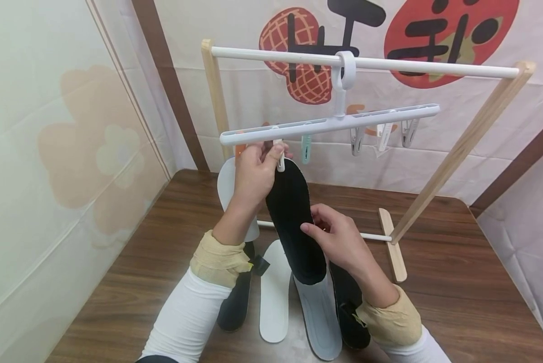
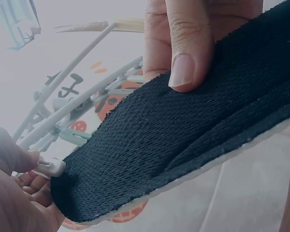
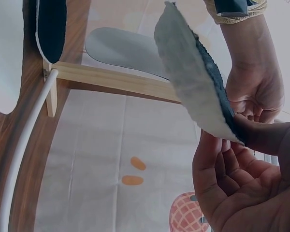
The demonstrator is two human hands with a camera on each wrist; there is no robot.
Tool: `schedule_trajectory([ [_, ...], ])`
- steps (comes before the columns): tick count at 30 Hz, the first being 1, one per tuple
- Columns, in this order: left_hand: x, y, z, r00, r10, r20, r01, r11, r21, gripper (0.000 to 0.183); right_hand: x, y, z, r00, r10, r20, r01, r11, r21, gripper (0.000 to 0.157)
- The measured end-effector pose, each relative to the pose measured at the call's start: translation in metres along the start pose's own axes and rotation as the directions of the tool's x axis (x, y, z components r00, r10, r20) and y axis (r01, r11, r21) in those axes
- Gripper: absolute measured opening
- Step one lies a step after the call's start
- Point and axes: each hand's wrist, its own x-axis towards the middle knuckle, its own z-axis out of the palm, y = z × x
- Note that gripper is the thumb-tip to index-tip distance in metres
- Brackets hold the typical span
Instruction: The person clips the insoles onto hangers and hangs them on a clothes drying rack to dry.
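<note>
A black insole (image 1: 294, 217) hangs upright below the left part of a white clip hanger (image 1: 366, 119). At its top end, my left hand (image 1: 255, 174) pinches a white clothespin (image 1: 281, 162) attached to the hanger. In the left wrist view this clothespin (image 2: 52, 167) sits at the tip of the insole; whether it bites the edge is unclear. My right hand (image 1: 341, 239) pinches the insole's right edge lower down, thumb on the black mesh face. The right wrist view shows the pale underside (image 3: 188, 82) of the insole, with the right fingers behind it.
A light grey insole (image 1: 226, 184) hangs at the hanger's left end by an orange clothespin (image 1: 240, 150). Other clothespins (image 1: 383, 136) dangle to the right. The wooden rack's white rod (image 1: 412, 65) bears the hanger. White (image 1: 274, 302), grey (image 1: 318, 322) and black insoles (image 1: 235, 307) lie on the table.
</note>
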Motion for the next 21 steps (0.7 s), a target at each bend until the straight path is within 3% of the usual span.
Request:
schedule_trajectory([
  [10, 0.0005, 0.0022, -0.0002, 1.000, 0.001, -0.018, -0.001, 1.000, 0.015, 0.057, -0.0007, -0.0013, 0.0008, 1.000, 0.001, -0.005, -0.001, 1.000, 0.013, 0.020],
  [21, 0.0007, 0.0023, -0.0025, 1.000, 0.020, -0.003, -0.019, 0.995, 0.097, 0.046, -0.0009, -0.0023, 0.0006, 1.000, 0.021, 0.012, -0.021, 1.000, 0.019, 0.022],
])
